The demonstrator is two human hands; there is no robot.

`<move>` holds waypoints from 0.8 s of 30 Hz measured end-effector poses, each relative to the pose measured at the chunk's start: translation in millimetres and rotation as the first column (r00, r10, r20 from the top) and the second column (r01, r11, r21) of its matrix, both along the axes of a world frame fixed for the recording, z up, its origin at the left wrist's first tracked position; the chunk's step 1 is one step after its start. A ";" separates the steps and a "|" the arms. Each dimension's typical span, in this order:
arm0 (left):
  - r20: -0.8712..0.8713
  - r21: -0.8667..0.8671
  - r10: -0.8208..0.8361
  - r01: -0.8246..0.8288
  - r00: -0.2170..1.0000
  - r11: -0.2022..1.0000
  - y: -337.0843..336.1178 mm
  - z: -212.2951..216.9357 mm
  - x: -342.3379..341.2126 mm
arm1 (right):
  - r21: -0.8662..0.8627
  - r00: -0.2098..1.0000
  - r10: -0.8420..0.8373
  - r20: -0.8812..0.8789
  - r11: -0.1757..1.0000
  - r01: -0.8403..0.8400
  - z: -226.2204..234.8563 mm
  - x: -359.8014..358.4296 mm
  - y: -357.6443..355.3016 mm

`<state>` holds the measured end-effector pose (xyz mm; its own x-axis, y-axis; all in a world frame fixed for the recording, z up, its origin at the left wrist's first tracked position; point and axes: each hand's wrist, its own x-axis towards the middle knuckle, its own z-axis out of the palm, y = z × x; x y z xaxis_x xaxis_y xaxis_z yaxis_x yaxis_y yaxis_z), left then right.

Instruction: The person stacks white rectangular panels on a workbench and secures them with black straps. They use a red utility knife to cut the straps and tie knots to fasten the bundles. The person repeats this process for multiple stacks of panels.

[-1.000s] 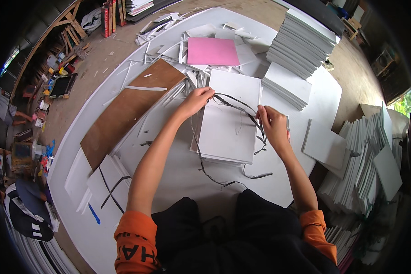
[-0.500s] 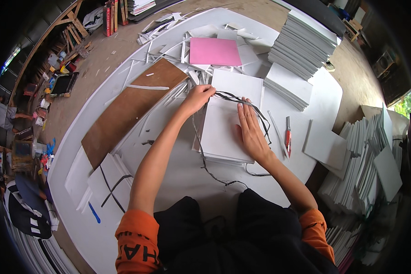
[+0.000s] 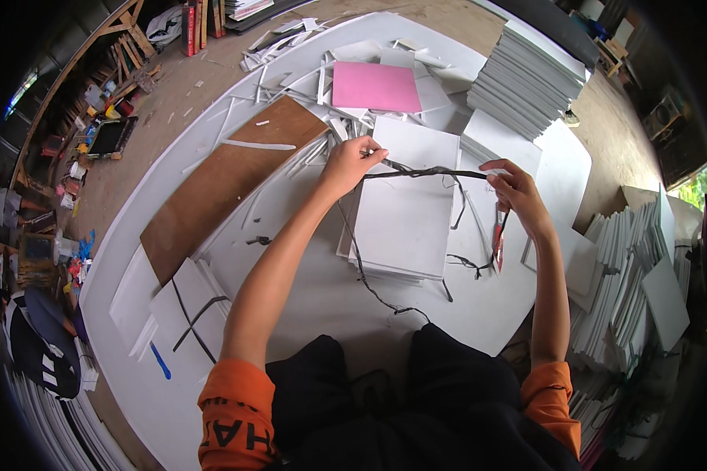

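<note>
My right hand (image 3: 517, 195) and my left hand (image 3: 350, 163) each pinch an end of a dark cord (image 3: 424, 172), held taut above the stack of white boards (image 3: 404, 216) in front of me. A red cutter (image 3: 498, 237) lies just under my right hand. Farther off sit a brown board (image 3: 228, 180), a pink sheet (image 3: 375, 86) and a tall white stack (image 3: 526, 74).

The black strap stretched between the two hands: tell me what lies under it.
Under the black strap lies a stack of white boards, top one bare. Left hand and right hand hold the strap's ends. The stack covers whatever is beneath it.
</note>
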<state>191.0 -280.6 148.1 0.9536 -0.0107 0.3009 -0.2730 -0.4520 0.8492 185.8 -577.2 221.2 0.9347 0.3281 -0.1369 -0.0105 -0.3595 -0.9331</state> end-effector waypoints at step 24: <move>-0.219 -0.230 0.100 -0.151 0.971 0.961 43.9 -7.9 -79.5 | -0.378 0.946 -0.105 0.306 0.899 0.222 -110.0 32.5 -45.1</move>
<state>111.5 -236.7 140.2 0.9836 0.1620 0.0793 -0.0379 -0.2443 0.9689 218.3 -622.3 111.2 0.9894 0.1388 0.0420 0.1299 -0.7189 -0.6829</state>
